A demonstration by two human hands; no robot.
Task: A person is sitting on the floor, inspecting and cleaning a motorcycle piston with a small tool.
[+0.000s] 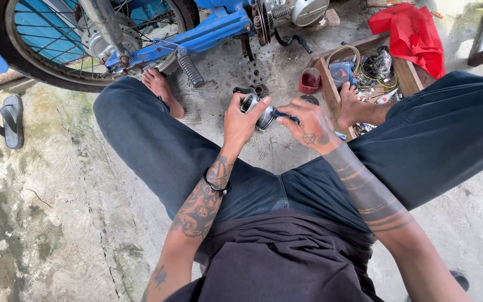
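Head view: left hand [242, 119] grips metal part [261, 113] (round).

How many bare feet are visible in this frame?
2: one foot beside the blue motorcycle's footpeg, the other foot resting against the wooden tray of parts. None seem hidden.

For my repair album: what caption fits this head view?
Left hand holds a round metal engine part; right hand works it with a blue-handled tool.
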